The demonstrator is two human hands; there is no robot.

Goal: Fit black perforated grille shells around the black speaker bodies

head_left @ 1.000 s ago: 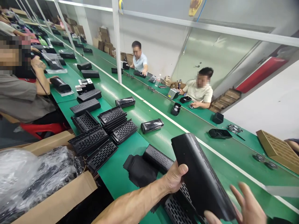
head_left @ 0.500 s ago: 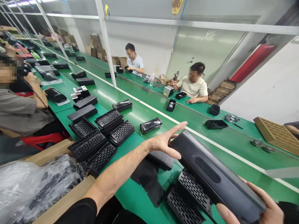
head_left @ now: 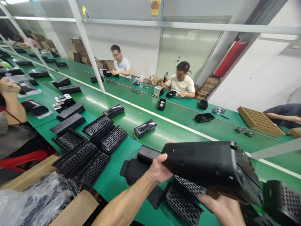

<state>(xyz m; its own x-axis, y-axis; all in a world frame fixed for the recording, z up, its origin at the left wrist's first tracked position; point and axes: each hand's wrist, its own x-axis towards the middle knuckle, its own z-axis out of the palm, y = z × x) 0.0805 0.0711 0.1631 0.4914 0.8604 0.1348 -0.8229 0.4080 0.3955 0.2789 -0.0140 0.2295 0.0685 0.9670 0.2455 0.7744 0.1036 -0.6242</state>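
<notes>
Head view: both hands (head_left: 162, 169) on black housing (head_left: 207, 166)

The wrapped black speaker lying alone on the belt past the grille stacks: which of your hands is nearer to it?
Left. The left hand grips the housing's end just below the wrapped speaker; the right hand sits under the housing, farther right.

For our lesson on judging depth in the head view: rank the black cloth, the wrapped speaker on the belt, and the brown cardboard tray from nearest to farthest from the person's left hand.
1. Black cloth, on the belt just left of the left hand.
2. Wrapped speaker, farther up the belt.
3. Brown cardboard tray, far right on the other bench.
</notes>
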